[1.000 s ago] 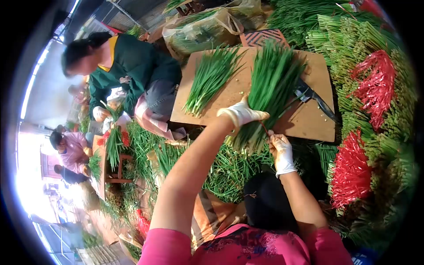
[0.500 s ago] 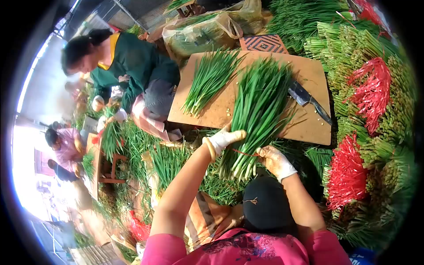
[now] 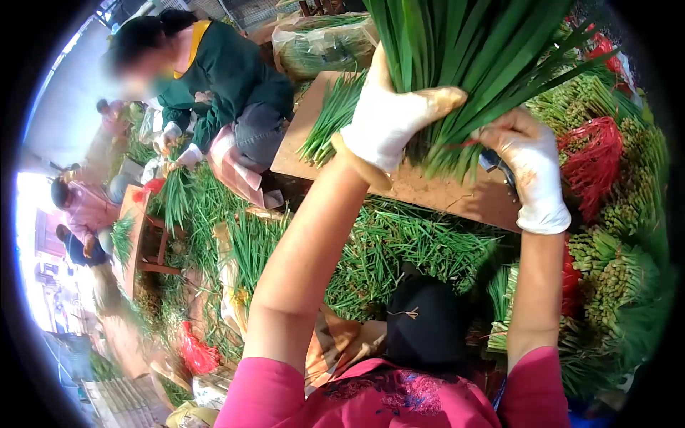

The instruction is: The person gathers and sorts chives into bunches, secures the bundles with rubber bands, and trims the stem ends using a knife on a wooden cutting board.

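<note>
A large bunch of garlic chives (image 3: 464,57) is raised above the wooden board (image 3: 457,198), leaves up and pale cut ends down. My left hand (image 3: 392,121), in a white glove, is wrapped round it with the thumb across the stalks. Beside the lower stalks, my gloved right hand (image 3: 531,160) pinches a thin red tie (image 3: 467,142) that crosses the bunch. A knife (image 3: 492,161) on the board is partly hidden behind my right hand. Left of my left hand, a smaller bunch of chives (image 3: 332,118) lies on the board.
Bundled green stalks (image 3: 621,264) are piled at the right, with a hank of red ties (image 3: 592,160) on them. Loose cut leaves (image 3: 399,242) cover the ground before me. At the left, a person in green (image 3: 221,78) handles another bunch (image 3: 175,196).
Both hands have moved up and forward with the chives, from the board's near edge to above it. The view has shifted slightly.
</note>
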A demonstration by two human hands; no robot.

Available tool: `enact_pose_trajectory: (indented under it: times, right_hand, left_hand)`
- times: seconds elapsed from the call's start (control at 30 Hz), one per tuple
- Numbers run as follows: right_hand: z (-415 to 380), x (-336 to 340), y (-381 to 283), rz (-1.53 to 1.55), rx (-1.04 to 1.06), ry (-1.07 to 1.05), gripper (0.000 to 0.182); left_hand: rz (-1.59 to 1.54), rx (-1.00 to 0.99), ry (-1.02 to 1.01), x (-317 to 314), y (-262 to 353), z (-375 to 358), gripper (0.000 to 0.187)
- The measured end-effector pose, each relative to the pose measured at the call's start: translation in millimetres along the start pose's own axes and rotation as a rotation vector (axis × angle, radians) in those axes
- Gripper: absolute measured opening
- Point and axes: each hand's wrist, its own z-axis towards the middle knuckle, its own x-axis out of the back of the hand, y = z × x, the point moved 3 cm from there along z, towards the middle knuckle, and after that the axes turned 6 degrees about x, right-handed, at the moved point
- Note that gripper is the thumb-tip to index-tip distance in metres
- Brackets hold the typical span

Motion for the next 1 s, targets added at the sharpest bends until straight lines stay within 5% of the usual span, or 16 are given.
enact_pose_trajectory:
  times: [0.1,0.2,0.27,0.4,0.43,0.53,0.57,0.63,0.7,0.73,0.77,0.8,0.87,0.97,1.0]
  right_hand:
    - [6,10,11,-0.065,-0.071,0.007,0.008]
    - [-11,7,109,-0.131,-0.006,-0.029,0.026]
    - [-20,-1,142,-0.246,0.071,-0.085,0.018]
    - [-6,-5,148,-0.108,-0.027,0.046,0.014]
    - [-4,-8,134,-0.206,0.118,0.096,0.013]
    - [8,0,119,-0.257,0.079,0.095,0.013]
    - [9,1,95,-0.34,0.225,0.087,0.012]
    - [4,-6,50,-0.013,-0.091,0.114,0.012]
    - [13,6,69,-0.143,0.235,0.034,0.013]
    - [4,7,72,-0.341,-0.028,0.036,0.014]
    - [-3,-2,82,-0.225,0.02,0.079,0.014]
    - [-7,-14,109,-0.109,0.068,0.126,0.014]
    - [-11,-17,170,-0.177,0.129,0.024,0.026]
    - [-2,-20,146,0.103,0.003,0.033,0.016]
    - [1,-15,122,0.15,-0.13,-0.044,0.01]
  left_hand:
    - [0.173,-0.117,-0.061,13,-25,11,0.077]
    - [0.467,-0.105,-0.129,51,-97,3,0.075]
    - [0.562,0.176,-0.142,80,-141,-4,0.07]
    - [0.407,0.392,-0.059,65,-124,-3,0.063]
    - [0.308,0.291,-0.068,67,-128,1,0.063]
    - [0.259,0.144,-0.149,42,-84,13,0.061]
    - [0.244,0.175,-0.156,38,-69,13,0.046]
    - [0.286,0.203,-0.083,33,-59,12,0.028]
    - [0.45,0.215,-0.034,31,-57,8,0.028]
    - [0.578,0.232,0.001,32,-59,6,0.028]
    - [0.418,0.414,0.063,31,-65,-10,0.028]
    - [0.574,0.324,0.181,35,-79,-15,0.034]
    - [0.529,0.301,0.094,88,-153,-12,0.042]
    - [0.564,0.186,0.018,78,-110,10,0.05]
    - [0.57,0.37,-0.016,76,-91,19,0.055]
